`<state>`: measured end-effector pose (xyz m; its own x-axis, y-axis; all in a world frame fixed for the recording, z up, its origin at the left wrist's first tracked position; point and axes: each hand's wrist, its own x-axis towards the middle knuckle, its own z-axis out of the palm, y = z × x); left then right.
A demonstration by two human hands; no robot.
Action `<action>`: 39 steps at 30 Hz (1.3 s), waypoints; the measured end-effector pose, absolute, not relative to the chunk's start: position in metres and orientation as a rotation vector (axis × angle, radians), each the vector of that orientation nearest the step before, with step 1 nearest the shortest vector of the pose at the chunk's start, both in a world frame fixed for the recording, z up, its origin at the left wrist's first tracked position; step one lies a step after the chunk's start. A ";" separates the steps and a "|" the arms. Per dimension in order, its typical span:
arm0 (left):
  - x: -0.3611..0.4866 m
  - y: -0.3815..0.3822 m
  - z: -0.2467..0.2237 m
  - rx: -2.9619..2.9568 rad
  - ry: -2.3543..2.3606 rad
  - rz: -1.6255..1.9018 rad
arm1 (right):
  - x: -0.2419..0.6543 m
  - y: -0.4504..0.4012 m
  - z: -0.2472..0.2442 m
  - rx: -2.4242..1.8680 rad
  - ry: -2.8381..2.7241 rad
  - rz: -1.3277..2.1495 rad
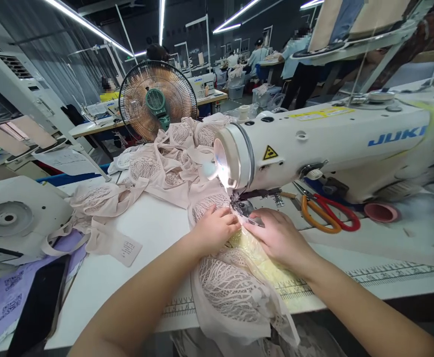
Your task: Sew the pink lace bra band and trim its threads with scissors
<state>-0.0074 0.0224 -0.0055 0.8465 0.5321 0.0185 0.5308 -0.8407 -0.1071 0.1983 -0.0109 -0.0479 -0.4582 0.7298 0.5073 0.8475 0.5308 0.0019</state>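
Observation:
A beige lace garment (232, 292) lies under the lit needle area of a white sewing machine (336, 134) and hangs over the table's front edge. My left hand (217, 229) rests on the fabric just left of the presser foot (242, 206), its fingers curled together and pressing the cloth. Close to the foot on the right side, my right hand (276, 235) pinches the garment's edge between thumb and fingers. The fingertips of both hands nearly meet in front of the foot. Yellow patterned material (257, 248) shows beneath the garment and between the hands.
Beige lace garments (157, 163) are heaped behind and left of the machine. Orange-handled scissors (319, 218) and red-handled scissors (345, 218) lie at right, near a pink cup (382, 212). A phone (38, 302) lies at left. Beyond stand a fan (157, 101) and several people.

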 end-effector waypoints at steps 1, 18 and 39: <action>-0.007 0.024 -0.005 -2.908 -0.819 0.018 | 0.199 -0.010 -0.050 -1.279 -2.329 -0.356; -0.016 0.063 -0.003 -2.948 -0.613 -0.008 | 0.200 -0.006 -0.051 -1.349 -2.310 -0.178; -0.016 0.054 0.019 -2.819 -0.873 -0.121 | 0.200 -0.004 -0.039 -1.272 -2.236 -0.095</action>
